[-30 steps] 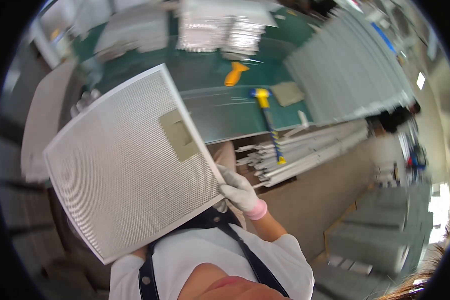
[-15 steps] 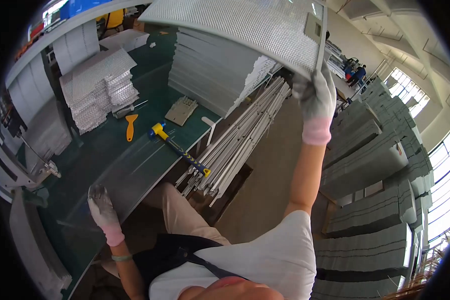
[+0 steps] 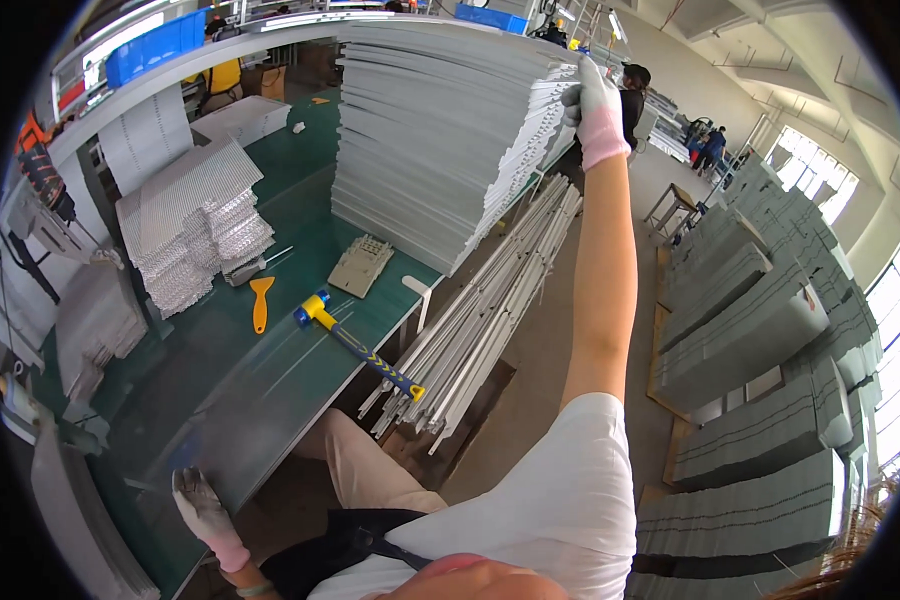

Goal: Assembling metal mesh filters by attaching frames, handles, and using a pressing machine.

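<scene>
My right hand [image 3: 596,108], in a grey-white glove with a pink cuff, reaches far out to the top corner of a tall stack of flat grey panels [image 3: 420,140]. Its fingers are curled at the top panel's edge, and the glove partly hides the contact. My left hand [image 3: 206,512], gloved the same way, lies with fingers stretched on the green bench top [image 3: 260,400] near its front edge. Between the hands, a yellow and blue mallet [image 3: 355,345] lies across the bench edge, with an orange scraper [image 3: 260,305] beside it.
A beige flat block [image 3: 361,265] sits by the stack. Mesh sheets [image 3: 195,220] are piled at the bench's left. Long metal strips [image 3: 480,310] lie in a bundle beside the bench. Panel stacks [image 3: 740,350] line the right side. A person [image 3: 632,95] stands beyond my right hand.
The framed mesh panel my right hand held raised has come down onto the tall stack. My right arm reaches farther out. The left hand stays on the bench, lower in view.
</scene>
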A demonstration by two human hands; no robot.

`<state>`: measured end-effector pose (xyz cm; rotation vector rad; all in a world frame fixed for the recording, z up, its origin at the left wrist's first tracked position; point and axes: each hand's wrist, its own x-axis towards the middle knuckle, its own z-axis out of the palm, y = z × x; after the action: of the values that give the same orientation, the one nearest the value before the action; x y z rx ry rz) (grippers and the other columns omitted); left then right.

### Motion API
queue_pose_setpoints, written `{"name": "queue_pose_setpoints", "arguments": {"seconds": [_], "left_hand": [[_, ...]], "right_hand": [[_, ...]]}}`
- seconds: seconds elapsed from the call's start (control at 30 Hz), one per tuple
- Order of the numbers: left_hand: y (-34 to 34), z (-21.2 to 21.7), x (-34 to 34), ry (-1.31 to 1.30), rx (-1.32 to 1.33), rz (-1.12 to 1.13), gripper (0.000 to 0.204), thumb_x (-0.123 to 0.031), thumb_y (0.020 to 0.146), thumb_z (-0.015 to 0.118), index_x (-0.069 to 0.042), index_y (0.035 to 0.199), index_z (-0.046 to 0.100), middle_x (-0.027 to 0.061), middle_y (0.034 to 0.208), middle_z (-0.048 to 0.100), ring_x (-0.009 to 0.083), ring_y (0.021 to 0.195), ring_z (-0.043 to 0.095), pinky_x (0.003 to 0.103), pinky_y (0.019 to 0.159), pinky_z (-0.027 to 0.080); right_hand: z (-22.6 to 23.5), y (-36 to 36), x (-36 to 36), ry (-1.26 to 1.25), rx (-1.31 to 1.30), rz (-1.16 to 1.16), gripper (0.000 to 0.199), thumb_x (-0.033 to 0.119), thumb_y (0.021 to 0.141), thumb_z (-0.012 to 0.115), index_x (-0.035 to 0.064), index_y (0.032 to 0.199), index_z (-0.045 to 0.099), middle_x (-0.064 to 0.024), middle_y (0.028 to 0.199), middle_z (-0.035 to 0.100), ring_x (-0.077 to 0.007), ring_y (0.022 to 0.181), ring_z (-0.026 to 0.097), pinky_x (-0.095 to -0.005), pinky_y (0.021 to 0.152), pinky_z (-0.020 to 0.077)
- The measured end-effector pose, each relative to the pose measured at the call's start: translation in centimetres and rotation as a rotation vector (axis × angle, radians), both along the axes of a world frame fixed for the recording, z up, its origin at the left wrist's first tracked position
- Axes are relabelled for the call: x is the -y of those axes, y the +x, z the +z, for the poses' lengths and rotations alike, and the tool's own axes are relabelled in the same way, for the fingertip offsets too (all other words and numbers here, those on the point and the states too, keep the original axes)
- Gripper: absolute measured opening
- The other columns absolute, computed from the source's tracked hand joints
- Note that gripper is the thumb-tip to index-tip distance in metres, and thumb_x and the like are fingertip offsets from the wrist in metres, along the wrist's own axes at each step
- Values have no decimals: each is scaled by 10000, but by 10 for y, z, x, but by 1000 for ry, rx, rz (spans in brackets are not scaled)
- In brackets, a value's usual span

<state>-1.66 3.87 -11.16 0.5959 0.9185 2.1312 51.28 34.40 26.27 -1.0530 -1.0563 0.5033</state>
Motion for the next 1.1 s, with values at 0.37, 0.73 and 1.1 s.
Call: {"name": "queue_pose_setpoints", "arguments": {"seconds": [0.37, 0.73, 1.1], "left_hand": [[36, 12, 16, -371, -769, 222, 367, -195, 947, 341, 73, 1190, 405, 181, 1137, 475, 249, 1069, 487, 350, 973, 366], [156, 31, 68, -433, -869, -215, 215, -54, 859, 442, 4, 1010, 584, 100, 909, 617, 181, 852, 585, 277, 810, 435], [87, 49, 97, -443, -1208, 276, 290, 10, 735, 447, 3, 1000, 564, 149, 1073, 550, 295, 1064, 503, 362, 951, 357]], "right_hand": [[-296, 61, 164, -305, -447, -163, 366, 316, 886, 481, 57, 1142, 507, -10, 534, 481, -89, 350, 391, -231, 315, 329], [-369, -17, 183, -324, -800, 91, 331, 283, 904, 401, 63, 1119, 523, 19, 613, 439, -77, 474, 393, -230, 415, 335], [-309, -216, 196, -271, -83, 611, 269, 106, 896, 434, 2, 1130, 516, -10, 576, 509, -34, 459, 435, -176, 432, 372]]}}
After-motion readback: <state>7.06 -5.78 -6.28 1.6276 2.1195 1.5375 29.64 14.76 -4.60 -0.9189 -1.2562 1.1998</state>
